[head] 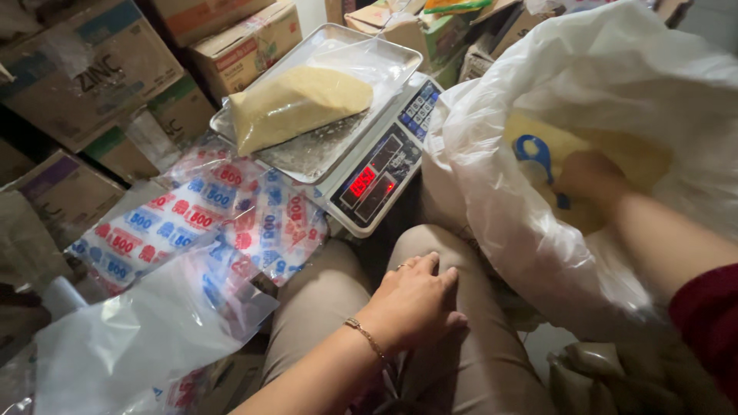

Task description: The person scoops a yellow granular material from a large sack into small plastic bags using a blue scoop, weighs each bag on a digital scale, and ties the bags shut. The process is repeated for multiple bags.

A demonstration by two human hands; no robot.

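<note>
Two hands are at work over a cramped sitting spot. At three o'clock a big white sack [530,230] stands open, its thin plastic bunched around the mouth; inside lies pale yellow powder [638,157] (grain or meal, too fine to tell). The right hand [590,178] is plunged into that sack, resting on the powder beside a blue scoop [538,157]. Whether its fingers close on the scoop cannot be told, since the hand is turned away and dim.

The left hand [415,296] lies at six o'clock, flat on the knee [438,253], fingers spread and loose, holding nothing. A thin bracelet [364,336] circles its wrist and a ring sits on one finger.

At twelve o'clock a scale [369,165] stands with red digits lit. On its metal tray [307,157] lies one clear bag [300,104], filled with the same yellow powder, tilted on its side, its empty upper part flat toward the tray's far end.

At nine o'clock a stack of empty printed bags [200,219], red and blue on clear plastic, fans out just beside the scale. A sheet of plain plastic [146,338] overlaps them at seven o'clock.

Cardboard boxes [92,73] crowd from nine to twelve o'clock, closed, contents hidden.
</note>
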